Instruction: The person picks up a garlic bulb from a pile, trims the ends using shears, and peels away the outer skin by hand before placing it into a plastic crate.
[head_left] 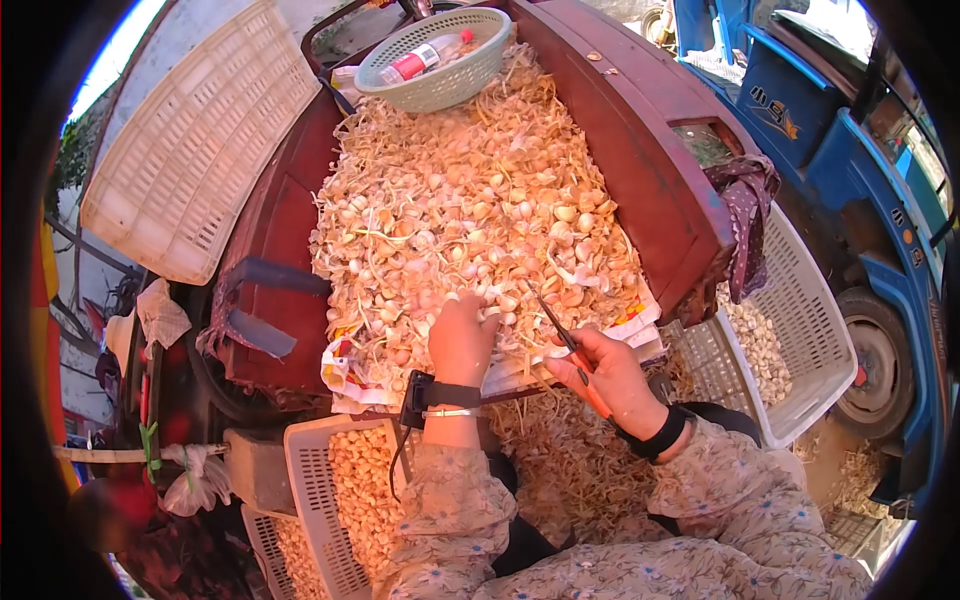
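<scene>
A heap of garlic bulbs (pixel 480 220) with dry stalks and skins fills the red cart bed in front of me. My left hand (pixel 462 340) is at the near part of the heap, its fingers curled down among the garlic; whatever they hold is hidden. To its right, my right hand (pixel 615 380) grips scissors (pixel 555 322) by their orange-red handles. Their dark blades point up and left over the garlic, slightly apart from my left hand.
A green basket (pixel 440 92) holding a bottle (pixel 422 62) sits at the heap's far end. White crates (pixel 305 480) of garlic stand low left and right (pixel 810 330). Another crate (pixel 195 150) leans at left. Dry stalks (pixel 570 460) lie below; a blue vehicle (pixel 840 170) stands right.
</scene>
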